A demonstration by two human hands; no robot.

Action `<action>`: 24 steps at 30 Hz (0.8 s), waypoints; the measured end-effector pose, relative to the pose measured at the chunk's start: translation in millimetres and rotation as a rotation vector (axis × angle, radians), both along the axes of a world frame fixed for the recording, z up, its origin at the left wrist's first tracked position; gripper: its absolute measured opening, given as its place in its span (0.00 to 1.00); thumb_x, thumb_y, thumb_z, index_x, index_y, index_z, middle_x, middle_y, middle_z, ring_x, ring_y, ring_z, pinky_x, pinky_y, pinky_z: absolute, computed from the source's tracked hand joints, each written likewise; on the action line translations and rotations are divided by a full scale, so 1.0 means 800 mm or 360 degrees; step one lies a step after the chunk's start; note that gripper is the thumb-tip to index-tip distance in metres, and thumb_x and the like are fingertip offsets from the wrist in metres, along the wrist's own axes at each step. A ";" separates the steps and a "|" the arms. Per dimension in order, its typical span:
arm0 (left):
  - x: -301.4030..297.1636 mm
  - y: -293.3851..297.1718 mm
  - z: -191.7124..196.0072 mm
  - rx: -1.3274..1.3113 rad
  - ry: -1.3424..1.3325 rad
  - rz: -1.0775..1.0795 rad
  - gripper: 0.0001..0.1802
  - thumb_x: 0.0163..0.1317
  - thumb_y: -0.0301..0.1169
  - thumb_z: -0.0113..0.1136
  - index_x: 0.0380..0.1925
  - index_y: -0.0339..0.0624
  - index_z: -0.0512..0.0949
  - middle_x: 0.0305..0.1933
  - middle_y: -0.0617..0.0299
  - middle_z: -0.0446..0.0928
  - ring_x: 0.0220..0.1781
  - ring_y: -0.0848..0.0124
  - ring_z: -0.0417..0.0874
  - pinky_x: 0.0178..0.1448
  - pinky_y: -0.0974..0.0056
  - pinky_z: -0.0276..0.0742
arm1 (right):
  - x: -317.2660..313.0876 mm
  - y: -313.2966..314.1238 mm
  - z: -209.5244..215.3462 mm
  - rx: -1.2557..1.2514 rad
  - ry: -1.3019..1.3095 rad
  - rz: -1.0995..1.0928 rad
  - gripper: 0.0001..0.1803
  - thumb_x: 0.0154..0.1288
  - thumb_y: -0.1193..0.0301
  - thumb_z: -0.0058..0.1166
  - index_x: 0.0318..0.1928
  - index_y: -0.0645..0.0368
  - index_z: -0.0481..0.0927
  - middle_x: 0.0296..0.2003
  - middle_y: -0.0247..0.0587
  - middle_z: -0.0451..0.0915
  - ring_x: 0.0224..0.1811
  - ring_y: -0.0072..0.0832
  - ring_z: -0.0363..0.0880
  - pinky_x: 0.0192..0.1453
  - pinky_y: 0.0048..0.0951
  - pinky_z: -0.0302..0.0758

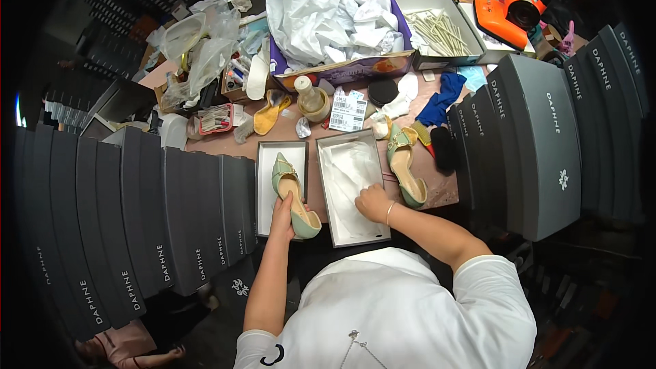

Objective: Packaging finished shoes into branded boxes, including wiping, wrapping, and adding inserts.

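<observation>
A pale green pointed flat shoe (307,222) with a gold-coloured trim on its toe is in my left hand (283,213), fingers wrapped round its side. It is held over an open shallow box part (262,195) with a white inside. Beside that, an open grey shoe box (328,195) holds white tissue paper (352,171). My right hand (374,203) is closed on the tissue paper at the box's right side; its fingertips are partly hidden. The matching green shoe (412,184) lies on the table just right of the box, toe pointing away.
Stacks of dark shoe boxes stand at left (143,219) and right (533,143). Behind are a purple carton (369,67) of crumpled paper, a box of thin sticks (441,34), a glue jar (313,101), a label sheet (348,112), a brush (422,135) and an orange heat tool (497,22).
</observation>
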State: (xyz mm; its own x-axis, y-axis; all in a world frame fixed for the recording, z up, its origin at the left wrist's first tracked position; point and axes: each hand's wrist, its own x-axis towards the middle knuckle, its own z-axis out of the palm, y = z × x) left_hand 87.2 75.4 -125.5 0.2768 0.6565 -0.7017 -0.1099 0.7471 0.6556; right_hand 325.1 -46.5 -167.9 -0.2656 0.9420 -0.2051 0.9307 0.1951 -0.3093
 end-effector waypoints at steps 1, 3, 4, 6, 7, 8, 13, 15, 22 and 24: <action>0.003 0.001 -0.003 -0.0012 0.0029 0.0033 0.18 0.71 0.40 0.49 0.53 0.41 0.64 0.38 0.53 0.72 0.33 0.64 0.78 0.38 0.57 0.81 | -0.005 0.001 -0.003 -0.0054 -0.0017 0.0044 0.09 0.49 0.70 0.58 0.33 0.58 0.79 0.33 0.48 0.78 0.38 0.43 0.81 0.42 0.45 0.72; 0.003 -0.001 -0.015 -0.0015 0.0028 0.0091 0.19 0.71 0.40 0.49 0.54 0.41 0.63 0.37 0.53 0.73 0.32 0.64 0.79 0.38 0.57 0.81 | 0.000 0.004 0.003 -0.0152 0.0086 0.0064 0.10 0.51 0.71 0.57 0.35 0.58 0.79 0.34 0.48 0.79 0.37 0.44 0.81 0.42 0.46 0.72; 0.000 -0.002 -0.015 -0.0010 0.0027 0.0133 0.19 0.71 0.40 0.49 0.55 0.41 0.63 0.37 0.53 0.73 0.32 0.64 0.79 0.38 0.57 0.81 | 0.004 0.007 0.022 -0.0188 0.0206 0.0054 0.10 0.52 0.71 0.56 0.37 0.59 0.79 0.36 0.49 0.79 0.36 0.45 0.81 0.43 0.46 0.72; -0.005 -0.010 -0.006 -0.0053 -0.0116 0.0134 0.20 0.71 0.41 0.49 0.55 0.41 0.64 0.39 0.52 0.74 0.34 0.61 0.79 0.39 0.56 0.81 | 0.025 0.025 0.068 -0.0228 0.0676 -0.0150 0.12 0.51 0.73 0.57 0.38 0.60 0.78 0.38 0.52 0.78 0.38 0.49 0.79 0.47 0.45 0.73; -0.007 -0.015 -0.002 -0.0082 -0.0178 0.0137 0.21 0.71 0.42 0.49 0.56 0.41 0.64 0.40 0.51 0.75 0.35 0.60 0.80 0.39 0.56 0.82 | 0.044 0.042 0.087 -0.0058 0.0834 -0.0277 0.13 0.50 0.73 0.59 0.38 0.61 0.77 0.37 0.52 0.77 0.40 0.50 0.78 0.48 0.44 0.73; -0.010 -0.014 -0.007 -0.0066 -0.0179 0.0042 0.22 0.71 0.43 0.49 0.56 0.39 0.66 0.43 0.51 0.76 0.37 0.61 0.81 0.40 0.57 0.82 | 0.063 0.062 0.097 0.0105 0.0994 -0.0412 0.14 0.49 0.73 0.60 0.38 0.61 0.77 0.37 0.52 0.76 0.42 0.51 0.77 0.50 0.43 0.74; 0.024 0.000 -0.001 -0.0146 -0.0197 -0.0143 0.25 0.70 0.45 0.50 0.55 0.34 0.69 0.46 0.51 0.79 0.38 0.65 0.83 0.42 0.60 0.82 | 0.155 0.181 0.072 0.0935 0.1039 -0.0698 0.34 0.52 0.61 0.68 0.56 0.63 0.68 0.57 0.61 0.68 0.63 0.53 0.65 0.64 0.41 0.65; 0.032 0.000 -0.003 -0.0123 -0.0218 -0.0179 0.26 0.70 0.45 0.50 0.56 0.33 0.69 0.46 0.50 0.79 0.37 0.65 0.83 0.42 0.61 0.82 | 0.162 0.178 0.094 0.0742 0.1060 -0.0945 0.44 0.54 0.58 0.67 0.66 0.62 0.61 0.66 0.65 0.59 0.72 0.53 0.53 0.73 0.43 0.54; 0.015 0.010 0.019 0.0004 -0.0111 -0.0119 0.20 0.70 0.42 0.53 0.49 0.34 0.72 0.41 0.54 0.80 0.36 0.66 0.83 0.40 0.61 0.83 | 0.167 0.049 0.097 0.0102 0.1207 -0.1080 0.29 0.58 0.65 0.63 0.58 0.65 0.71 0.48 0.52 0.78 0.47 0.39 0.80 0.49 0.33 0.77; 0.011 0.009 0.018 0.0138 -0.0036 -0.0144 0.18 0.70 0.40 0.52 0.47 0.34 0.73 0.40 0.53 0.80 0.37 0.65 0.83 0.43 0.59 0.82 | 0.152 0.012 0.103 0.0080 0.0828 -0.1056 0.31 0.58 0.64 0.62 0.59 0.65 0.69 0.47 0.57 0.78 0.48 0.49 0.79 0.50 0.40 0.76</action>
